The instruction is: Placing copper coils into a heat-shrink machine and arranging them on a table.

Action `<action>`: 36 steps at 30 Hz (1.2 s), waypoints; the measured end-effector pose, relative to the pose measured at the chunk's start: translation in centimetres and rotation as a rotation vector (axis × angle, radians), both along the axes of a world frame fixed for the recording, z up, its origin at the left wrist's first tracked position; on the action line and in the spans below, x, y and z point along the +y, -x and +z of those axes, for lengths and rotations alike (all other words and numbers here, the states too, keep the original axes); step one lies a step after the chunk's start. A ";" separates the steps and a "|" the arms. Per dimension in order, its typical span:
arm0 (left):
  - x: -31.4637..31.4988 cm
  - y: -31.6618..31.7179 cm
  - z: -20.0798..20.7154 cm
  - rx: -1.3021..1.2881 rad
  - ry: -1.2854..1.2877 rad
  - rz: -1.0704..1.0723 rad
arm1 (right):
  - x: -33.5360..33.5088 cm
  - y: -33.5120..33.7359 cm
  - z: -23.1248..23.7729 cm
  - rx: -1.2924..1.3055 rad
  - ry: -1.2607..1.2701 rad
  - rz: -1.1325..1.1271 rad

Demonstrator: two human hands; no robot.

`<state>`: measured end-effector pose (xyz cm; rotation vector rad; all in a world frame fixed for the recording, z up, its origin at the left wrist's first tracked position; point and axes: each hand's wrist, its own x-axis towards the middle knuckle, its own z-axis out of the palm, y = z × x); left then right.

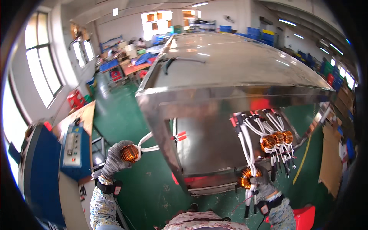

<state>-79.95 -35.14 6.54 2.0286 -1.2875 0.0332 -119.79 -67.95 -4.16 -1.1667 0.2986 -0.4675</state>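
Note:
My left hand [115,159], in a grey knit glove, is closed on a copper-wound ring coil [129,153], out to the left of the metal stand. White sleeved leads [147,143] run from this coil to the right, toward the stand's opening. Red-tipped lead ends [181,135] show inside the opening. At the stand's right front, my gloved right hand [264,183] grips a second ring coil [244,178]. Thick white leads [247,147] rise from that coil to the stand, and dark-tipped ends dangle below it. Fingers partly hide its right side.
Several more copper coils [269,142] hang by white leads on the stand's right. A broad metal tabletop [237,65] covers the stand, with a dark bent tool [167,66] lying on it. A blue machine [73,151] stands at left. A red stool [304,216] is near my right forearm.

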 end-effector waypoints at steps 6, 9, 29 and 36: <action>10.4 9.3 -2.3 0.650 0.459 0.174 | 4.1 3.7 -11.4 -0.115 0.191 -0.394; 15.8 14.6 -2.1 0.648 0.507 0.342 | 9.4 2.1 -10.6 -0.278 0.247 -0.491; 53.0 37.5 -13.7 0.828 0.493 0.705 | 61.7 1.7 -16.1 0.541 -0.739 0.771; 62.9 44.3 -25.2 0.735 0.224 1.013 | 77.3 5.0 -20.3 1.101 -0.463 0.677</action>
